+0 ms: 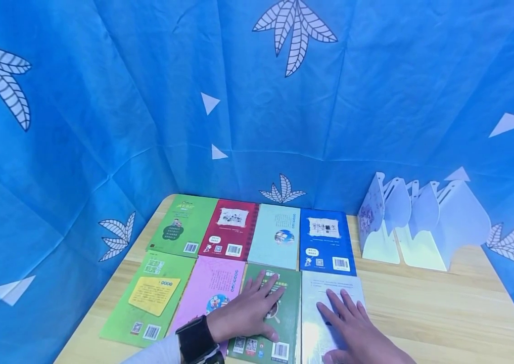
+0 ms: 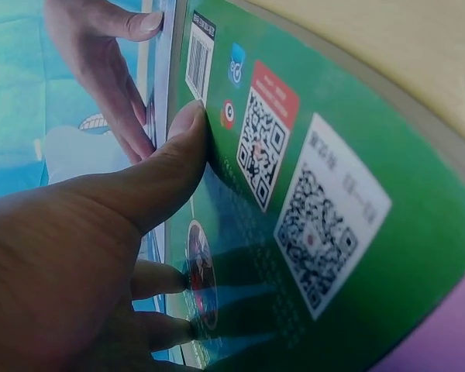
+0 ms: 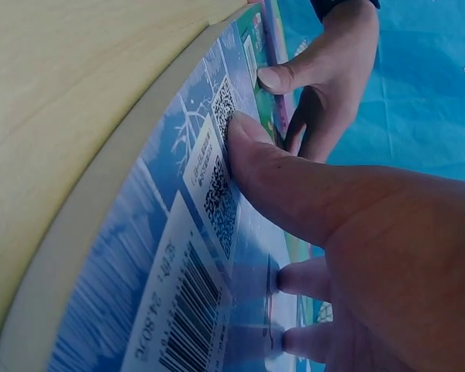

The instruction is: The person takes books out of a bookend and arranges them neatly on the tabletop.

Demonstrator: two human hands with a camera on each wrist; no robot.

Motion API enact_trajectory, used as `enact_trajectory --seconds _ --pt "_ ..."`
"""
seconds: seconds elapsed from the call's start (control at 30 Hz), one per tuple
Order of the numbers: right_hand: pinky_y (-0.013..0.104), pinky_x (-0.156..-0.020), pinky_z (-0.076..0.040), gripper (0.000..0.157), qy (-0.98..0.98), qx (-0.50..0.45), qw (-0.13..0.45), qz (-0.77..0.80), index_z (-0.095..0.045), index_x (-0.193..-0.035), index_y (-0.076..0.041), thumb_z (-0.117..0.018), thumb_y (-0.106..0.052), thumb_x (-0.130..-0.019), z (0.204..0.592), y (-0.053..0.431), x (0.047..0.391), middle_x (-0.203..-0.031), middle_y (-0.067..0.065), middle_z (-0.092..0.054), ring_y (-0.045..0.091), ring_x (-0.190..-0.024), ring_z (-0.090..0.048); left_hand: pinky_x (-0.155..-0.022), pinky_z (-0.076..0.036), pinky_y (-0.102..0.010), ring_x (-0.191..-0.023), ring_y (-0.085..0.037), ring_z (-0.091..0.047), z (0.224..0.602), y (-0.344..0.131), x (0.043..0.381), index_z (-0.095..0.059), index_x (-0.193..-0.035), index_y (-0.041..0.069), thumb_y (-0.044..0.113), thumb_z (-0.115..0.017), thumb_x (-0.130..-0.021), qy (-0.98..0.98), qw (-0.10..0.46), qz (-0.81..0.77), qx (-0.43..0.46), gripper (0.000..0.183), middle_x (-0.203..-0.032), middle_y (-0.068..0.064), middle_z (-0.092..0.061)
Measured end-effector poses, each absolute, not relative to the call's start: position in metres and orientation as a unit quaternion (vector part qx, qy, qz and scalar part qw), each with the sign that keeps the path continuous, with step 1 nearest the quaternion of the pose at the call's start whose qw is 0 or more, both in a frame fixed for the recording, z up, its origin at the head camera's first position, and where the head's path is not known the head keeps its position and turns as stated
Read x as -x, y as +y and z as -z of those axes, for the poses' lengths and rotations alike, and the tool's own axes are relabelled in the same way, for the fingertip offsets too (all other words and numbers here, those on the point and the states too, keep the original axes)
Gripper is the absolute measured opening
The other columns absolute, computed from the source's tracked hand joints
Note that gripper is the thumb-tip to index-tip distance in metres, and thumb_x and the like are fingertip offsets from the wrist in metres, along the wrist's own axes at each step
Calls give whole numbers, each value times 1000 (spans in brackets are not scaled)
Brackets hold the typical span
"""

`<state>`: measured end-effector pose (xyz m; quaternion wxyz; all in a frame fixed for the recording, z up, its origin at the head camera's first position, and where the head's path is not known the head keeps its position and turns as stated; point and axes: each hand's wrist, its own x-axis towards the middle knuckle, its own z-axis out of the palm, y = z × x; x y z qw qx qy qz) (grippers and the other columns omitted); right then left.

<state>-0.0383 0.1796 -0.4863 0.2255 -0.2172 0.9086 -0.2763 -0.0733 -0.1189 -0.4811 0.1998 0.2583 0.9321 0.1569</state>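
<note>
My left hand (image 1: 249,308) rests with spread, straight fingers on a dark green book (image 1: 289,298), its thumb near the barcode. To its right, my right hand (image 1: 352,328) lies flat on a pale silvery-blue book (image 1: 312,323), fingers extended. In the right wrist view, that thumb touches the silvery-blue cover (image 3: 170,147) beside printed QR codes. The left wrist view shows the green cover (image 2: 356,116) with QR codes near the left thumb. Left of these lie a pink book (image 1: 197,283), partly behind my left forearm, and a light green book (image 1: 120,323) with a yellow panel.
Behind is another row: a light green book (image 1: 197,215), a red one (image 1: 229,240), a pale teal one (image 1: 272,255) and a blue one (image 1: 329,247). A white divided book rack (image 1: 425,247) stands at the wooden table's (image 1: 475,303) back right. Blue curtain (image 1: 261,116) surrounds it.
</note>
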Motion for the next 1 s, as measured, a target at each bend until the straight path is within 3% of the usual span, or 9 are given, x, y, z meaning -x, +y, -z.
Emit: enact_trajectory --seconds 0.5,1.0 --pt "83 -118 -5 95 906 219 230 279 -39 -160 -18 -73 -65 -84 488 180 40 -174 17 -19 57 -157 -6 -128 -23 -65 -164 -37 -11 483 -118 74 -35 -162 26 62 -83 -76 929 201 -165 -262 105 -175 -2 -21" --pt "79 -122 -4 98 914 205 224 269 -38 -161 -22 -72 -70 -82 488 182 40 -175 12 -18 52 -160 -4 -128 -25 -63 -163 -38 -12 485 -118 75 -36 -162 26 65 -81 -77 929 183 -152 -282 103 -175 -3 -20"
